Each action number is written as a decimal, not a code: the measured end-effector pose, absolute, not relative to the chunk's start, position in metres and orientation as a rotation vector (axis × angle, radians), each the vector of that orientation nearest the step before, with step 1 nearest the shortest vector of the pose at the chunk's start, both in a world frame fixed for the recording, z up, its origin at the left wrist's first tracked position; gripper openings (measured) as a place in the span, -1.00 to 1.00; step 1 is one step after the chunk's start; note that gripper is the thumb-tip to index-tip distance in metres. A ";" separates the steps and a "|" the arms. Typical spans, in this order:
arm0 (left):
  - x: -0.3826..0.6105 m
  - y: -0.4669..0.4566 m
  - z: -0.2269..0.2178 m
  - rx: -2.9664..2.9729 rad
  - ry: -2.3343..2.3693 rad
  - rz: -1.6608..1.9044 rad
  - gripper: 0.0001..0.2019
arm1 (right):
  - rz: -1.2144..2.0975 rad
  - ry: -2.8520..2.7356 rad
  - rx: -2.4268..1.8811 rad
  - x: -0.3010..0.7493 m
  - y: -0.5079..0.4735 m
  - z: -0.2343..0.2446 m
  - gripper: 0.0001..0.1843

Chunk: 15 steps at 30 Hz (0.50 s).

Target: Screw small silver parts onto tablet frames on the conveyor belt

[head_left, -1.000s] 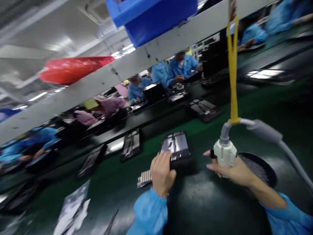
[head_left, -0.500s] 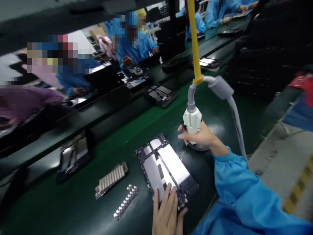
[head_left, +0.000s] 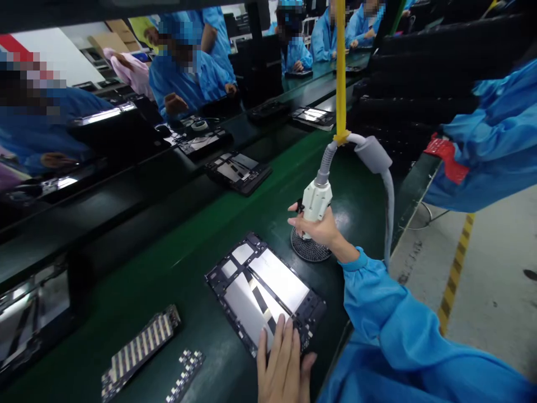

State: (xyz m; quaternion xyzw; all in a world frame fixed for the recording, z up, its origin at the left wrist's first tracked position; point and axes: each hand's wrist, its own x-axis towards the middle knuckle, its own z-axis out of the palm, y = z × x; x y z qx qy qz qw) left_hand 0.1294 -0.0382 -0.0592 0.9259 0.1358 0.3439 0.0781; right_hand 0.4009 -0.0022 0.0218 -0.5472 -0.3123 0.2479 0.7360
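An opened tablet (head_left: 280, 280) lies on the green bench, its silvery batteries and black frame facing up. My left hand (head_left: 282, 358) rests flat on its near end, fingers stretched out. Beyond the tablet's right side, my right hand (head_left: 314, 225) is wrapped round a white hand-held tool (head_left: 318, 197) with a grey hose, hung from a yellow strap (head_left: 341, 73). A round black textured disc (head_left: 310, 246) sits just under the tool; whether they are joined I cannot tell. To the left lie a stack of striped strips (head_left: 142, 347) and some small white-dotted parts (head_left: 184, 376).
More opened tablets, one at left (head_left: 37, 313) and one farther back (head_left: 239, 170), lie along the line. Co-workers in blue work across the bench. A person's blue sleeve (head_left: 499, 140) and a red piece (head_left: 448, 157) are at right. Black stacked trays (head_left: 423, 84) stand behind.
The view has swung right, so the bench things slide left. More of the black disc shows beneath the tool. A blue-clothed person has come into view at right. Both hands keep their postures.
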 end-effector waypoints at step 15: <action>0.099 -0.006 -0.035 2.546 0.681 1.027 -0.49 | 0.587 -0.725 -1.234 0.402 0.002 0.014 -0.68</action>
